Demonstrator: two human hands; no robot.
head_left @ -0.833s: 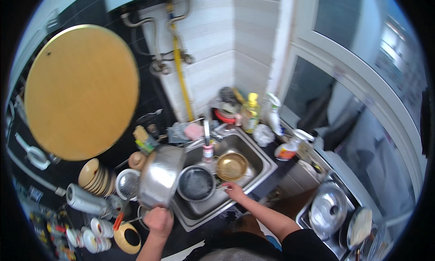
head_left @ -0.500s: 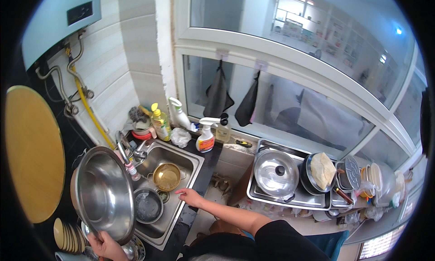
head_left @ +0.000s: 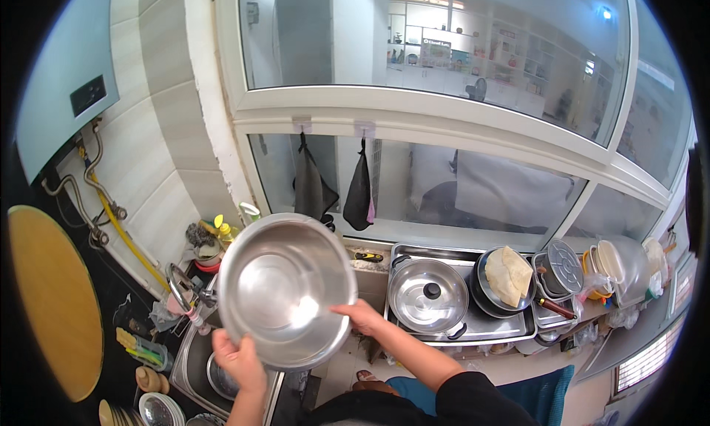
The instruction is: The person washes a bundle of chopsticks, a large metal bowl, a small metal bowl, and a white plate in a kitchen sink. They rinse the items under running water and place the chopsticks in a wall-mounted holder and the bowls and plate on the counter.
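Stainless-steel basin (head_left: 285, 278), held in mid-air in front of the window (head_left: 436, 104), hollow side in view. Pinched at the lower-left rim by the left grip (head_left: 240, 363) and at the right rim by the right grip (head_left: 361, 319), fingertips over the inner wall. Below it, to the left, a metal sink (head_left: 191, 363), with a pot (head_left: 222, 378) partly hidden inside. Off to the right, on a tray (head_left: 488, 330), a glossy lidded pot (head_left: 427, 296) beside a dark pan (head_left: 484, 289) topped with flatbread (head_left: 507, 276).

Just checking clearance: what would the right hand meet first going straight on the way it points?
The right hand would first meet the stainless steel basin, which it appears to grip; exact depth is unclear.
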